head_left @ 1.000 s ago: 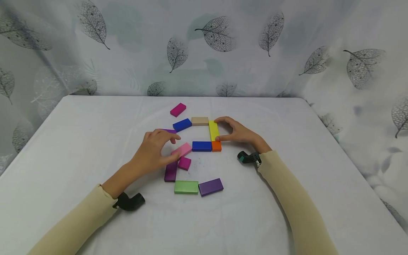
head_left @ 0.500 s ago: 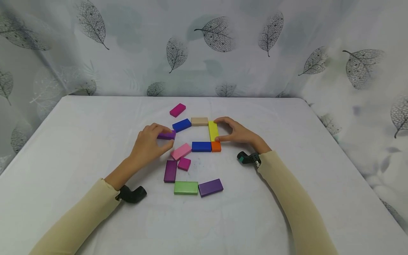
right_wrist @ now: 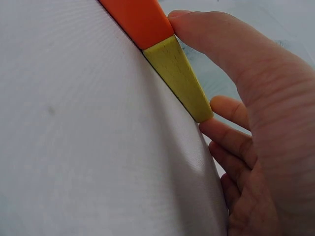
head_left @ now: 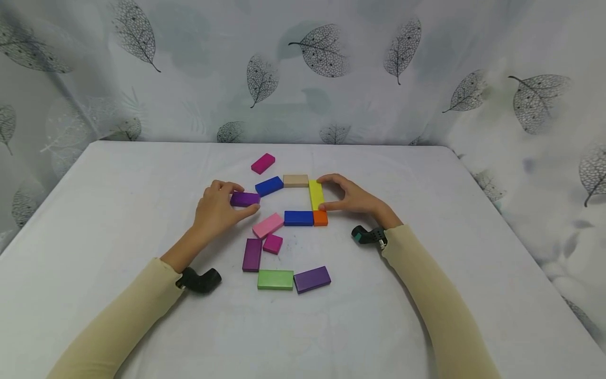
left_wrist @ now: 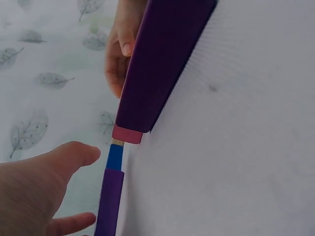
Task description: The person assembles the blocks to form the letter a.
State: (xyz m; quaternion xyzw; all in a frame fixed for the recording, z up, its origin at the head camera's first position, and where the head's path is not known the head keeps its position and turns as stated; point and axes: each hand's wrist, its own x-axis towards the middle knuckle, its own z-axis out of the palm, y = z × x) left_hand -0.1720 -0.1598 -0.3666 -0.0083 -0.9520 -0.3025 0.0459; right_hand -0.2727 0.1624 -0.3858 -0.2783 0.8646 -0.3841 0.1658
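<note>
In the head view, my left hand is spread beside a violet block. One finger lies at its far edge and the thumb near its front right corner. A gap shows between thumb and block in the left wrist view, where a fingertip meets the violet block. My right hand curls its fingers and thumb about the ends of a yellow block. Its thumb touches the corner by the orange block, while fingertips meet the far end of the yellow block in the right wrist view.
A blue block and a tan block continue the row; another blue block adjoins the orange one. Pink, magenta, plum, green and dark purple blocks lie nearer. A loose magenta block lies behind.
My left hand has moved from above the pink block to the violet block, then drawn back leftward, uncovering more of it. The right hand stays at the yellow block.
</note>
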